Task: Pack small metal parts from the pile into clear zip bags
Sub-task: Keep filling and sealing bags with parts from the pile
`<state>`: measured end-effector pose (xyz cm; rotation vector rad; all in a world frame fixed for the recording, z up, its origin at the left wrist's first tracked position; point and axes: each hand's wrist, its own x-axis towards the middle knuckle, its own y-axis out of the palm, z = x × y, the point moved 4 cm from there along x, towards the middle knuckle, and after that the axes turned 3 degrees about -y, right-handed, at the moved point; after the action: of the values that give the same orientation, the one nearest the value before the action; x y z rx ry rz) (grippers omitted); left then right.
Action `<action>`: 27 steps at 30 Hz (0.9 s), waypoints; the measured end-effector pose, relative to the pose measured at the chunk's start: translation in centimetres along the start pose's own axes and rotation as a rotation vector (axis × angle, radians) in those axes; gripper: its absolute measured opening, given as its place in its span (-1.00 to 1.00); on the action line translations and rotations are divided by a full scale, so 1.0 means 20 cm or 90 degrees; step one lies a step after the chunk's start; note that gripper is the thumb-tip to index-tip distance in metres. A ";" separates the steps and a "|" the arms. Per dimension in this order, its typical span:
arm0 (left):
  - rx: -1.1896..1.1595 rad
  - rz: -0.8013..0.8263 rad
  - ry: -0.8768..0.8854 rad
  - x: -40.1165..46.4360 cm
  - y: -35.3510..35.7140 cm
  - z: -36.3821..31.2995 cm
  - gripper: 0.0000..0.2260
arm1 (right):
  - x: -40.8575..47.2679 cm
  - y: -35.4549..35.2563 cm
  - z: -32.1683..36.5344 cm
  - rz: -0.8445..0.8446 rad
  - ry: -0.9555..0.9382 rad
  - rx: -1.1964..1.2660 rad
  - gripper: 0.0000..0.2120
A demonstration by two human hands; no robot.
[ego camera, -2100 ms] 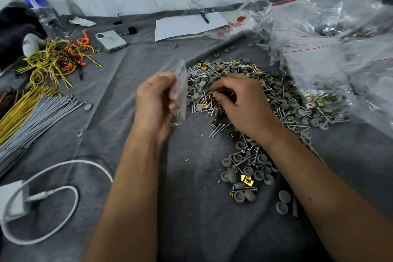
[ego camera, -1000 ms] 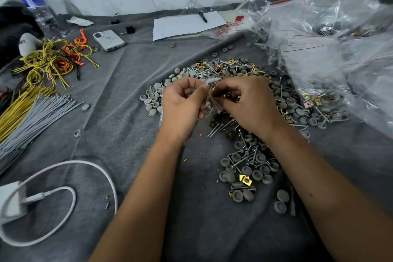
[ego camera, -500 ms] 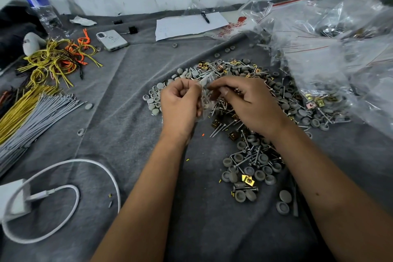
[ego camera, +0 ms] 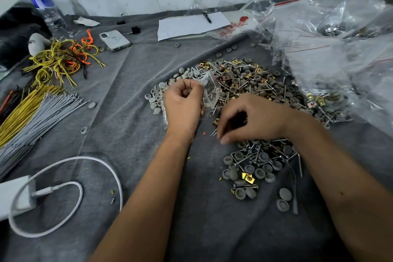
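Observation:
A pile of small parts (ego camera: pixel 251 83) lies on the grey cloth: screws, grey round caps and gold square clips. A smaller heap (ego camera: pixel 255 164) sits nearer me. My left hand (ego camera: pixel 182 104) is closed on a small clear zip bag (ego camera: pixel 209 89), held upright at the pile's left edge. My right hand (ego camera: pixel 253 119) hovers low over the parts between the two heaps, fingers curled down; what the fingertips pinch is hidden, though a screw tip shows by them.
Filled and empty clear bags (ego camera: pixel 331 49) are heaped at the right. Yellow, orange and grey wires (ego camera: pixel 42 91) lie at the left, a white charger and cable (ego camera: pixel 53 195) at the near left. A phone (ego camera: pixel 114 40), paper with pen (ego camera: pixel 191 22) and a water bottle (ego camera: pixel 45 10) sit at the back.
My right hand has left the bag's mouth and dropped toward me onto the parts. My left hand still holds the bag in about the same place.

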<state>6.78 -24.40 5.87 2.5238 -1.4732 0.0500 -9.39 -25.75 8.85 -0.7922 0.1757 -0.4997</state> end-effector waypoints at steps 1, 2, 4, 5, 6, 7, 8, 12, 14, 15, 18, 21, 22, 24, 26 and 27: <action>0.002 0.001 -0.003 0.00 0.00 0.00 -0.89 | 0.00 0.03 0.01 0.044 0.004 0.018 -0.86; 0.005 0.002 -0.004 0.00 0.00 0.00 -0.90 | 0.01 0.05 0.01 0.078 0.006 0.033 -0.85; 0.013 0.003 -0.001 0.00 0.01 0.00 -0.91 | 0.01 0.07 0.02 0.127 0.008 0.043 -0.81; 0.016 0.005 0.002 0.00 0.01 0.00 -0.91 | 0.01 0.07 0.02 0.143 0.006 0.042 -0.80; 0.016 0.008 0.002 -0.01 0.01 0.00 -0.92 | 0.01 0.08 0.02 0.155 0.003 0.041 -0.81; 0.015 0.012 0.001 -0.01 0.01 0.00 -0.92 | 0.00 0.08 0.02 0.164 -0.001 0.041 -0.83; 0.015 0.015 0.000 -0.01 0.01 0.00 -0.92 | 0.00 0.08 0.01 0.169 -0.007 0.044 -0.86; 0.040 0.015 0.001 -0.01 0.02 0.00 -0.94 | -0.01 0.04 0.02 0.054 -0.042 0.087 -0.91; 0.062 0.018 0.018 -0.01 0.02 -0.01 -0.93 | -0.01 -0.01 0.03 -0.088 -0.091 0.137 -0.90; 0.076 0.021 0.028 -0.01 0.02 -0.01 -0.93 | -0.01 -0.04 0.02 -0.160 -0.105 0.175 -0.89; 0.081 0.055 0.024 -0.02 0.03 0.00 -0.94 | -0.03 -0.09 -0.01 -0.345 -0.118 0.191 -0.88; 0.067 0.113 0.006 -0.03 0.04 0.01 -0.91 | -0.03 -0.10 -0.03 -0.435 -0.101 0.106 -0.86; 0.065 0.133 0.002 -0.03 0.05 0.01 -0.90 | -0.03 -0.10 -0.04 -0.443 -0.095 0.086 -0.84; 0.061 0.160 0.000 -0.04 0.05 0.02 -0.91 | -0.03 -0.10 -0.04 -0.448 -0.088 0.042 -0.82; 0.056 0.168 -0.006 -0.04 0.05 0.01 -0.90 | -0.04 -0.10 -0.03 -0.456 -0.079 -0.004 -0.82; 0.051 0.168 -0.009 -0.04 0.05 0.01 -0.88 | -0.04 -0.10 -0.03 -0.457 -0.076 -0.030 -0.82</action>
<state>5.46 -24.23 5.77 2.3763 -1.8360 0.1363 -11.08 -27.00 9.83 -0.9221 -0.2212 -1.1228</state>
